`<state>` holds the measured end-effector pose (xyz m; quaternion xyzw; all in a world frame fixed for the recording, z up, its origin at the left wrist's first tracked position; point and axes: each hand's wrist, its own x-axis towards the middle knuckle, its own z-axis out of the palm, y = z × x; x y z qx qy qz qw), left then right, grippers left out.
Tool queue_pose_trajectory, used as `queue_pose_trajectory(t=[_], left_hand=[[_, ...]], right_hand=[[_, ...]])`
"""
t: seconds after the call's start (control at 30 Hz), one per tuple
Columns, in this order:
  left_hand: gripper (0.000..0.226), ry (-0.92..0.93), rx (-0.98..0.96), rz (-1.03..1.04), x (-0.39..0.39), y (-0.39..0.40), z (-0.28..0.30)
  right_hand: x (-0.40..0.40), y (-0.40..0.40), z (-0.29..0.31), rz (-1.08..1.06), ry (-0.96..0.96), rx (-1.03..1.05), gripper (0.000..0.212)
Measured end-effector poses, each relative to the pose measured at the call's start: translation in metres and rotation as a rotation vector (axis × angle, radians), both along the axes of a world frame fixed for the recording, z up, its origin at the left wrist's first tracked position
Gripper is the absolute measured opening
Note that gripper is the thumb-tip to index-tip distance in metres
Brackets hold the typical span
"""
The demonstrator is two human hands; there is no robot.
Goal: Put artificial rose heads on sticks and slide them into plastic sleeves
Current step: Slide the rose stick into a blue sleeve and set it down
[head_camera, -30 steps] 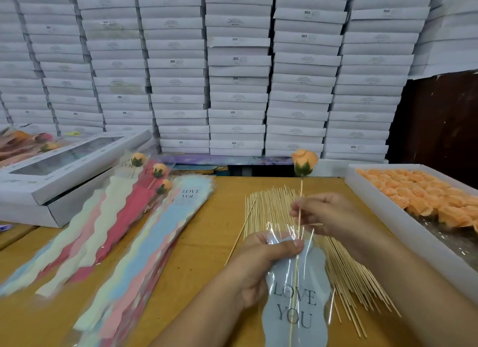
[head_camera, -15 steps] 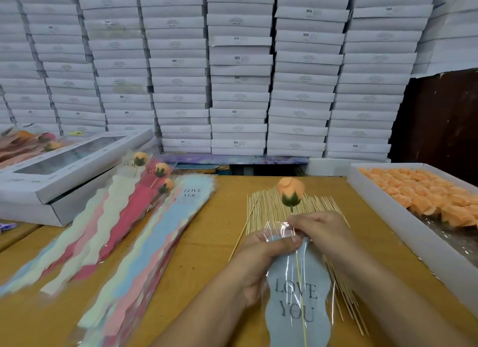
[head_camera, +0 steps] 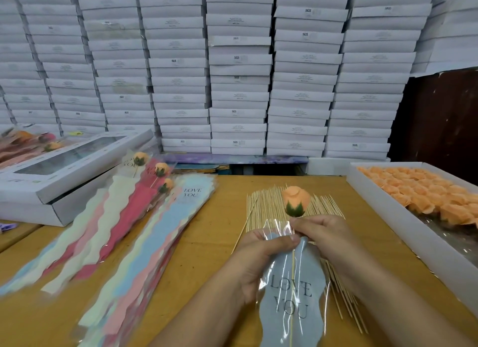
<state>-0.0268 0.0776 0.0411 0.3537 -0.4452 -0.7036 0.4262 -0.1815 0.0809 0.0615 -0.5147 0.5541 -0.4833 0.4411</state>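
Head view: left hand (head_camera: 254, 260) grips the sleeve (head_camera: 292, 295) at its mouth, near the table's (head_camera: 207, 243) front edge. Right hand (head_camera: 320, 237) pinches the stick (head_camera: 292, 274) just under the rose (head_camera: 296, 200); stick runs down inside the sleeve. Spare sticks (head_camera: 269, 204) lie under the hands; tray (head_camera: 413, 240) of roses sits at the right edge.

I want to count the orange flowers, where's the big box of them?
In the head view, the white tray of rose heads sits on the table's right side, just right of the loose sticks and the right hand.
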Motion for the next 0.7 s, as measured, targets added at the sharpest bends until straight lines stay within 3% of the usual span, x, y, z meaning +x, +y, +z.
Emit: queue_pose_trajectory(t=[0.1, 0.2, 0.33, 0.7], left_hand=[[0.043, -0.043, 0.019, -0.006, 0.002, 0.001, 0.001], [0.016, -0.09, 0.031, -0.078, 0.003, 0.004, 0.002], [0.01, -0.109, 0.036, -0.075, 0.001, 0.002, 0.002], [0.024, -0.096, 0.005, -0.028, -0.002, -0.001, -0.002]], right_hand=[[-0.006, -0.002, 0.003, -0.05, 0.064, -0.018, 0.017], [-0.016, -0.008, 0.011, -0.063, 0.069, -0.139, 0.052], [-0.023, -0.009, 0.019, -0.022, 0.13, -0.29, 0.016], [-0.019, -0.006, 0.002, -0.033, 0.199, -0.227, 0.016]])
